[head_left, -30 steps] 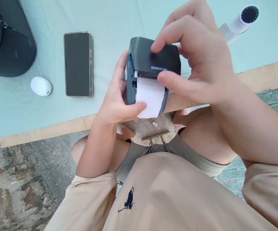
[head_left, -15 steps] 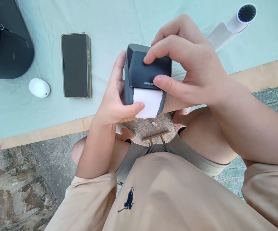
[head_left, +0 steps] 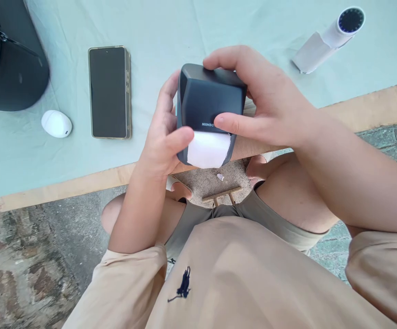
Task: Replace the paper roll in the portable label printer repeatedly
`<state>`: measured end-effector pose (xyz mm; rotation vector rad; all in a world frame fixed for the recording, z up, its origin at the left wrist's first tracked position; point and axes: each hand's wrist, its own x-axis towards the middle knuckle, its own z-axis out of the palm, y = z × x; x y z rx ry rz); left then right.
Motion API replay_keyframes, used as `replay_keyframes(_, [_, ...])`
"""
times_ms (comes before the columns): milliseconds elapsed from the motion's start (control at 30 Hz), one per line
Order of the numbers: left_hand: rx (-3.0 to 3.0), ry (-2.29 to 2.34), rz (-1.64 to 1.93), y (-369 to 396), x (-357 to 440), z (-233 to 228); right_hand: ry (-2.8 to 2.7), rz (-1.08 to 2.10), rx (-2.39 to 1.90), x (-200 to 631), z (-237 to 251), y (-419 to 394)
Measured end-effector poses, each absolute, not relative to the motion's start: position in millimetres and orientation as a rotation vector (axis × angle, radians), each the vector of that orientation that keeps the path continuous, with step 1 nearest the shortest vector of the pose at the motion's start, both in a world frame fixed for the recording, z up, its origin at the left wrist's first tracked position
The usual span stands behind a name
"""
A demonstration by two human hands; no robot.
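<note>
Item: small dark grey label printer (head_left: pixel 209 103), boxy with rounded corners, lid down, pale lettering along its near lid edge partly covered by a finger; held just above the near edge of the table (head_left: pixel 57 187), in the middle of the view. A strip of white label paper (head_left: pixel 208 151) hangs out of its front slot at 6 o'clock, torn unevenly at the lower right corner. Left hand (head_left: pixel 162 137): wrapped around the printer's side at 9 o'clock, fingers behind, thumb pressed on the front lower corner and touching the paper's edge; closed and gripping the printer. Right hand (head_left: pixel 270 103): clasps the printer from 3 o'clock, forefinger curled over the far top edge, thumb laid across the front just above the slot; likewise closed on the printer. Surroundings: table covered with a pale green cloth (head_left: pixel 171 32), bare wooden border showing along the near side. At 9 o'clock from the printer, a black phone (head_left: pixel 109 91) lies face up, screen dark; further out at 9 o'clock, a small white oval case (head_left: pixel 56 124); at 10 o'clock, part of a black bag (head_left: pixel 6 64) with a zip. At 2 o'clock, well apart, a white roll (head_left: pixel 325 39) lies on its side, dark round end turned to the camera. Below the table: the person's knees, grey shorts and beige shirt (head_left: pixel 253 274), over stone paving.
</note>
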<state>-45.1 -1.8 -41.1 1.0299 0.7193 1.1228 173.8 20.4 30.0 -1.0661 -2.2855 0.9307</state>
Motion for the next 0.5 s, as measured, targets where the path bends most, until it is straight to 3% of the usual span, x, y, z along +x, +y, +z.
replay_keyframes(233, [0.98, 0.751, 1.173, -8.8, -34.9, -26.3, -2.419, 0.713, -1.106, 166.4, 37.6, 15.9])
replay_keyframes(500, [1.033, 0.669, 1.197, -5.7, -36.9, -35.0, -2.392, 0.769, -0.986, 169.6, 32.1, 19.3])
